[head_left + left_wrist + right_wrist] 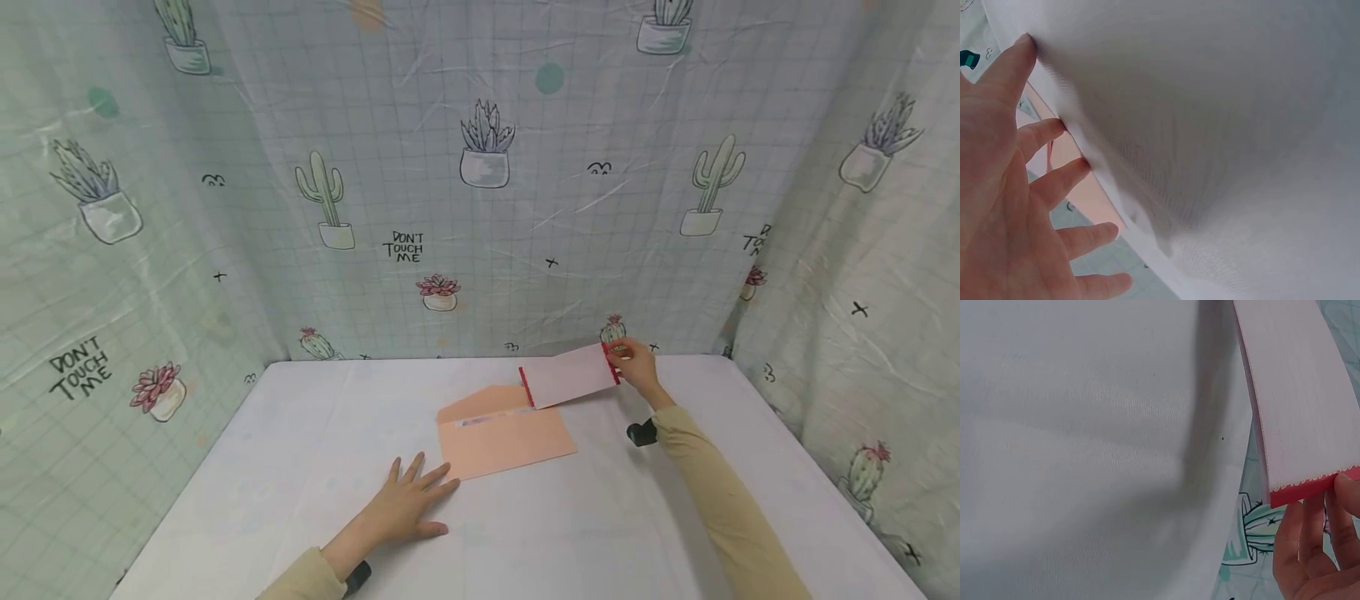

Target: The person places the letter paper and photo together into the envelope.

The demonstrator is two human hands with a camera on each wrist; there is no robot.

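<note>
My right hand [633,365] pinches the right end of a pale pink paper card [568,377] with red edges at both ends. In the right wrist view the thumb lies on top of the card's red strip [1310,487], with fingers beneath. The card is raised at that end, and its left end overlaps an orange envelope [510,446]. That envelope lies on the table with its flap up, and a printed slip [483,419] shows at its opening. My left hand [408,504] is spread on the table, fingertips right at the envelope's lower left corner.
The white-covered table [300,450] ends at a curtain [405,125] printed with cacti, which stands behind it and on both sides. Each wrist wears a small black device, such as the one by the right sleeve [642,432].
</note>
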